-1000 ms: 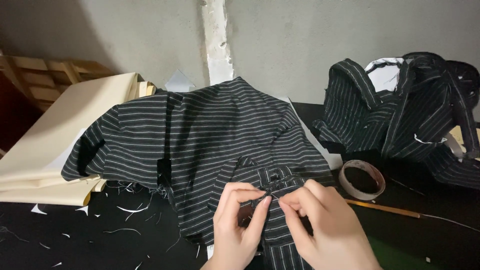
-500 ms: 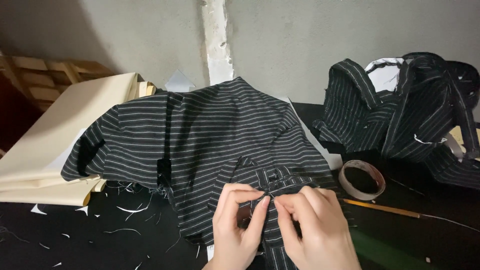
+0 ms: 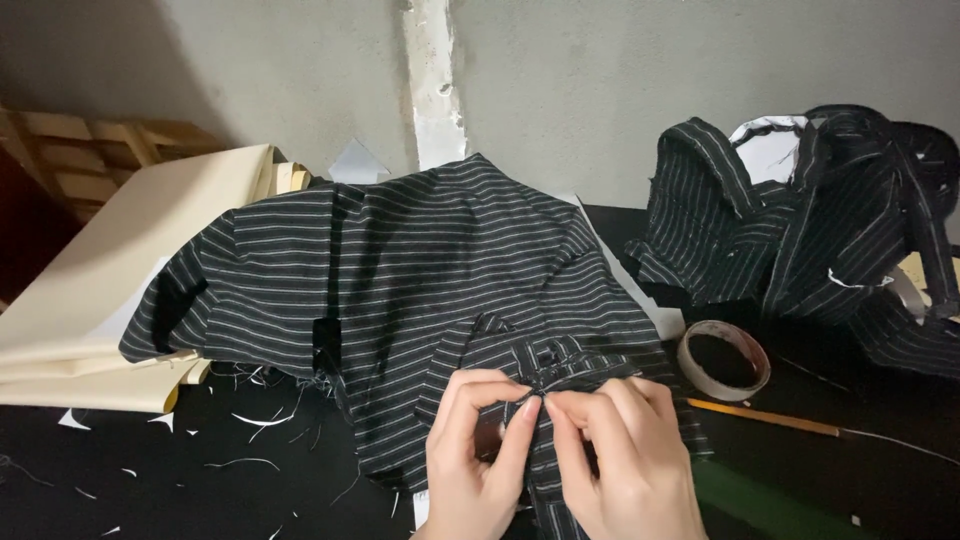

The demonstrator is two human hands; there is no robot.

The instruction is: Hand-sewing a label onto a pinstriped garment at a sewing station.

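Since the earlier frames the right hand has drawn back toward the left hand, so the fingertips now meet where before the right reached further out over the cloth; both hands pinch a small fold of the black striped garment, thumbs and forefingers closed on it, apparently to hold a fine seam or thread taut just below a dark button-like spot; what exactly sits between the fingertips is too small to tell. The garment lies spread on the dark table directly beyond the fingers; thread scraps litter the surface to their left. Right of the fingers lies a roll of tape and a thin pencil, clear of the hands; farther right a second striped heap; far left, stacked cream sheets.
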